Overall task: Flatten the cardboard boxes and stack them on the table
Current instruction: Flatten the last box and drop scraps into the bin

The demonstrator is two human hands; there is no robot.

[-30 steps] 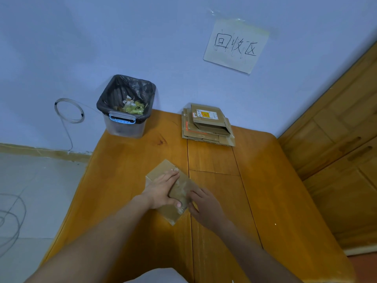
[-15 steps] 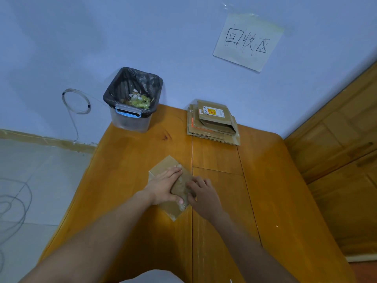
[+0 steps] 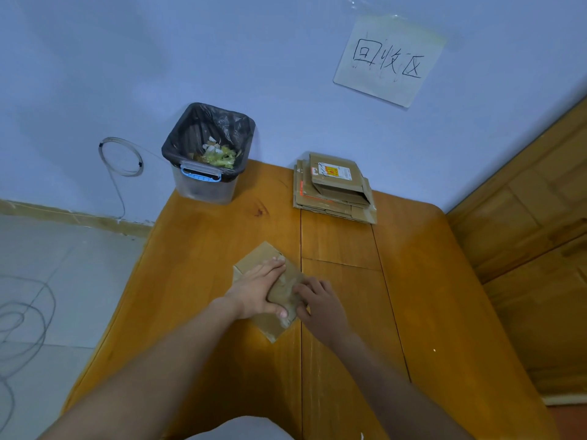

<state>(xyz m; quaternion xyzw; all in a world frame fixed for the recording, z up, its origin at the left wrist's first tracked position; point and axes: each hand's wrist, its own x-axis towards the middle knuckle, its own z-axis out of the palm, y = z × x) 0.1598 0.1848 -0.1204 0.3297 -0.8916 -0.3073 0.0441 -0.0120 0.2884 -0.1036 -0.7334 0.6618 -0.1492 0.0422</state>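
Fingers (image 3: 275,265) of the left hand (image 3: 254,293) lie straight, pressing the box (image 3: 254,258) flat on the worktop (image 3: 197,281); the right hand (image 3: 320,306) presses its edge, fingers bent. A stack (image 3: 333,188) of flattened boxes waits by the wall; this one seems nearly flat, not yet stacked.

Brown cardboard (image 3: 254,260), orange table (image 3: 428,281)

Both forearms reach forward. The left hand (image 3: 259,292) lies flat with fingers straight. The right hand (image 3: 320,304) sits just beside it, fingers bent.
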